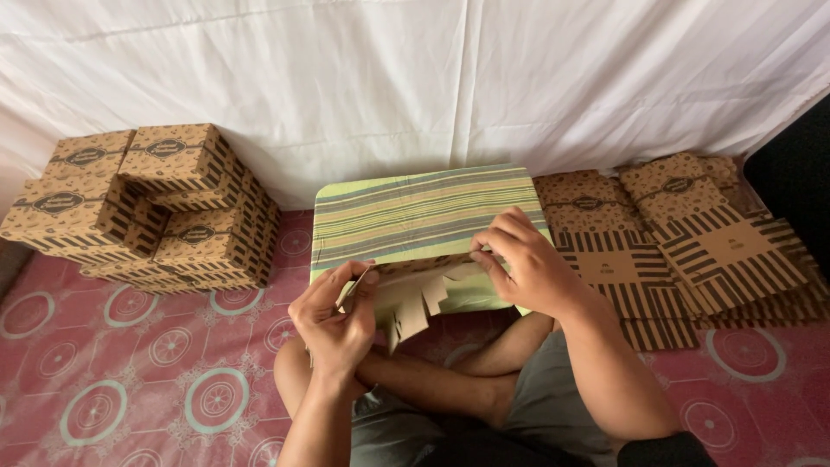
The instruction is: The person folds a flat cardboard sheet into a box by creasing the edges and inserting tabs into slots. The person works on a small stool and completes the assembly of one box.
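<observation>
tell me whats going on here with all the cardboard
A person sitting cross-legged holds a partly folded cardboard box blank over a striped low table, left hand and right hand each gripping an end. Finished patterned boxes are stacked at left; flat unfolded blanks lie piled at right.

Grey shorts (553,393), bare forearms

the folded boxes (147,203) stacked at the left are kraft brown with dark brown stripes and small dotted prints. the flat box blanks (683,242) at the right carry the same brown and dark stripes. the low table (415,212) is striped green, yellow and grey. the floor mat (130,380) is pink-red with pale circles. the cloth (432,78) behind is plain white.
</observation>
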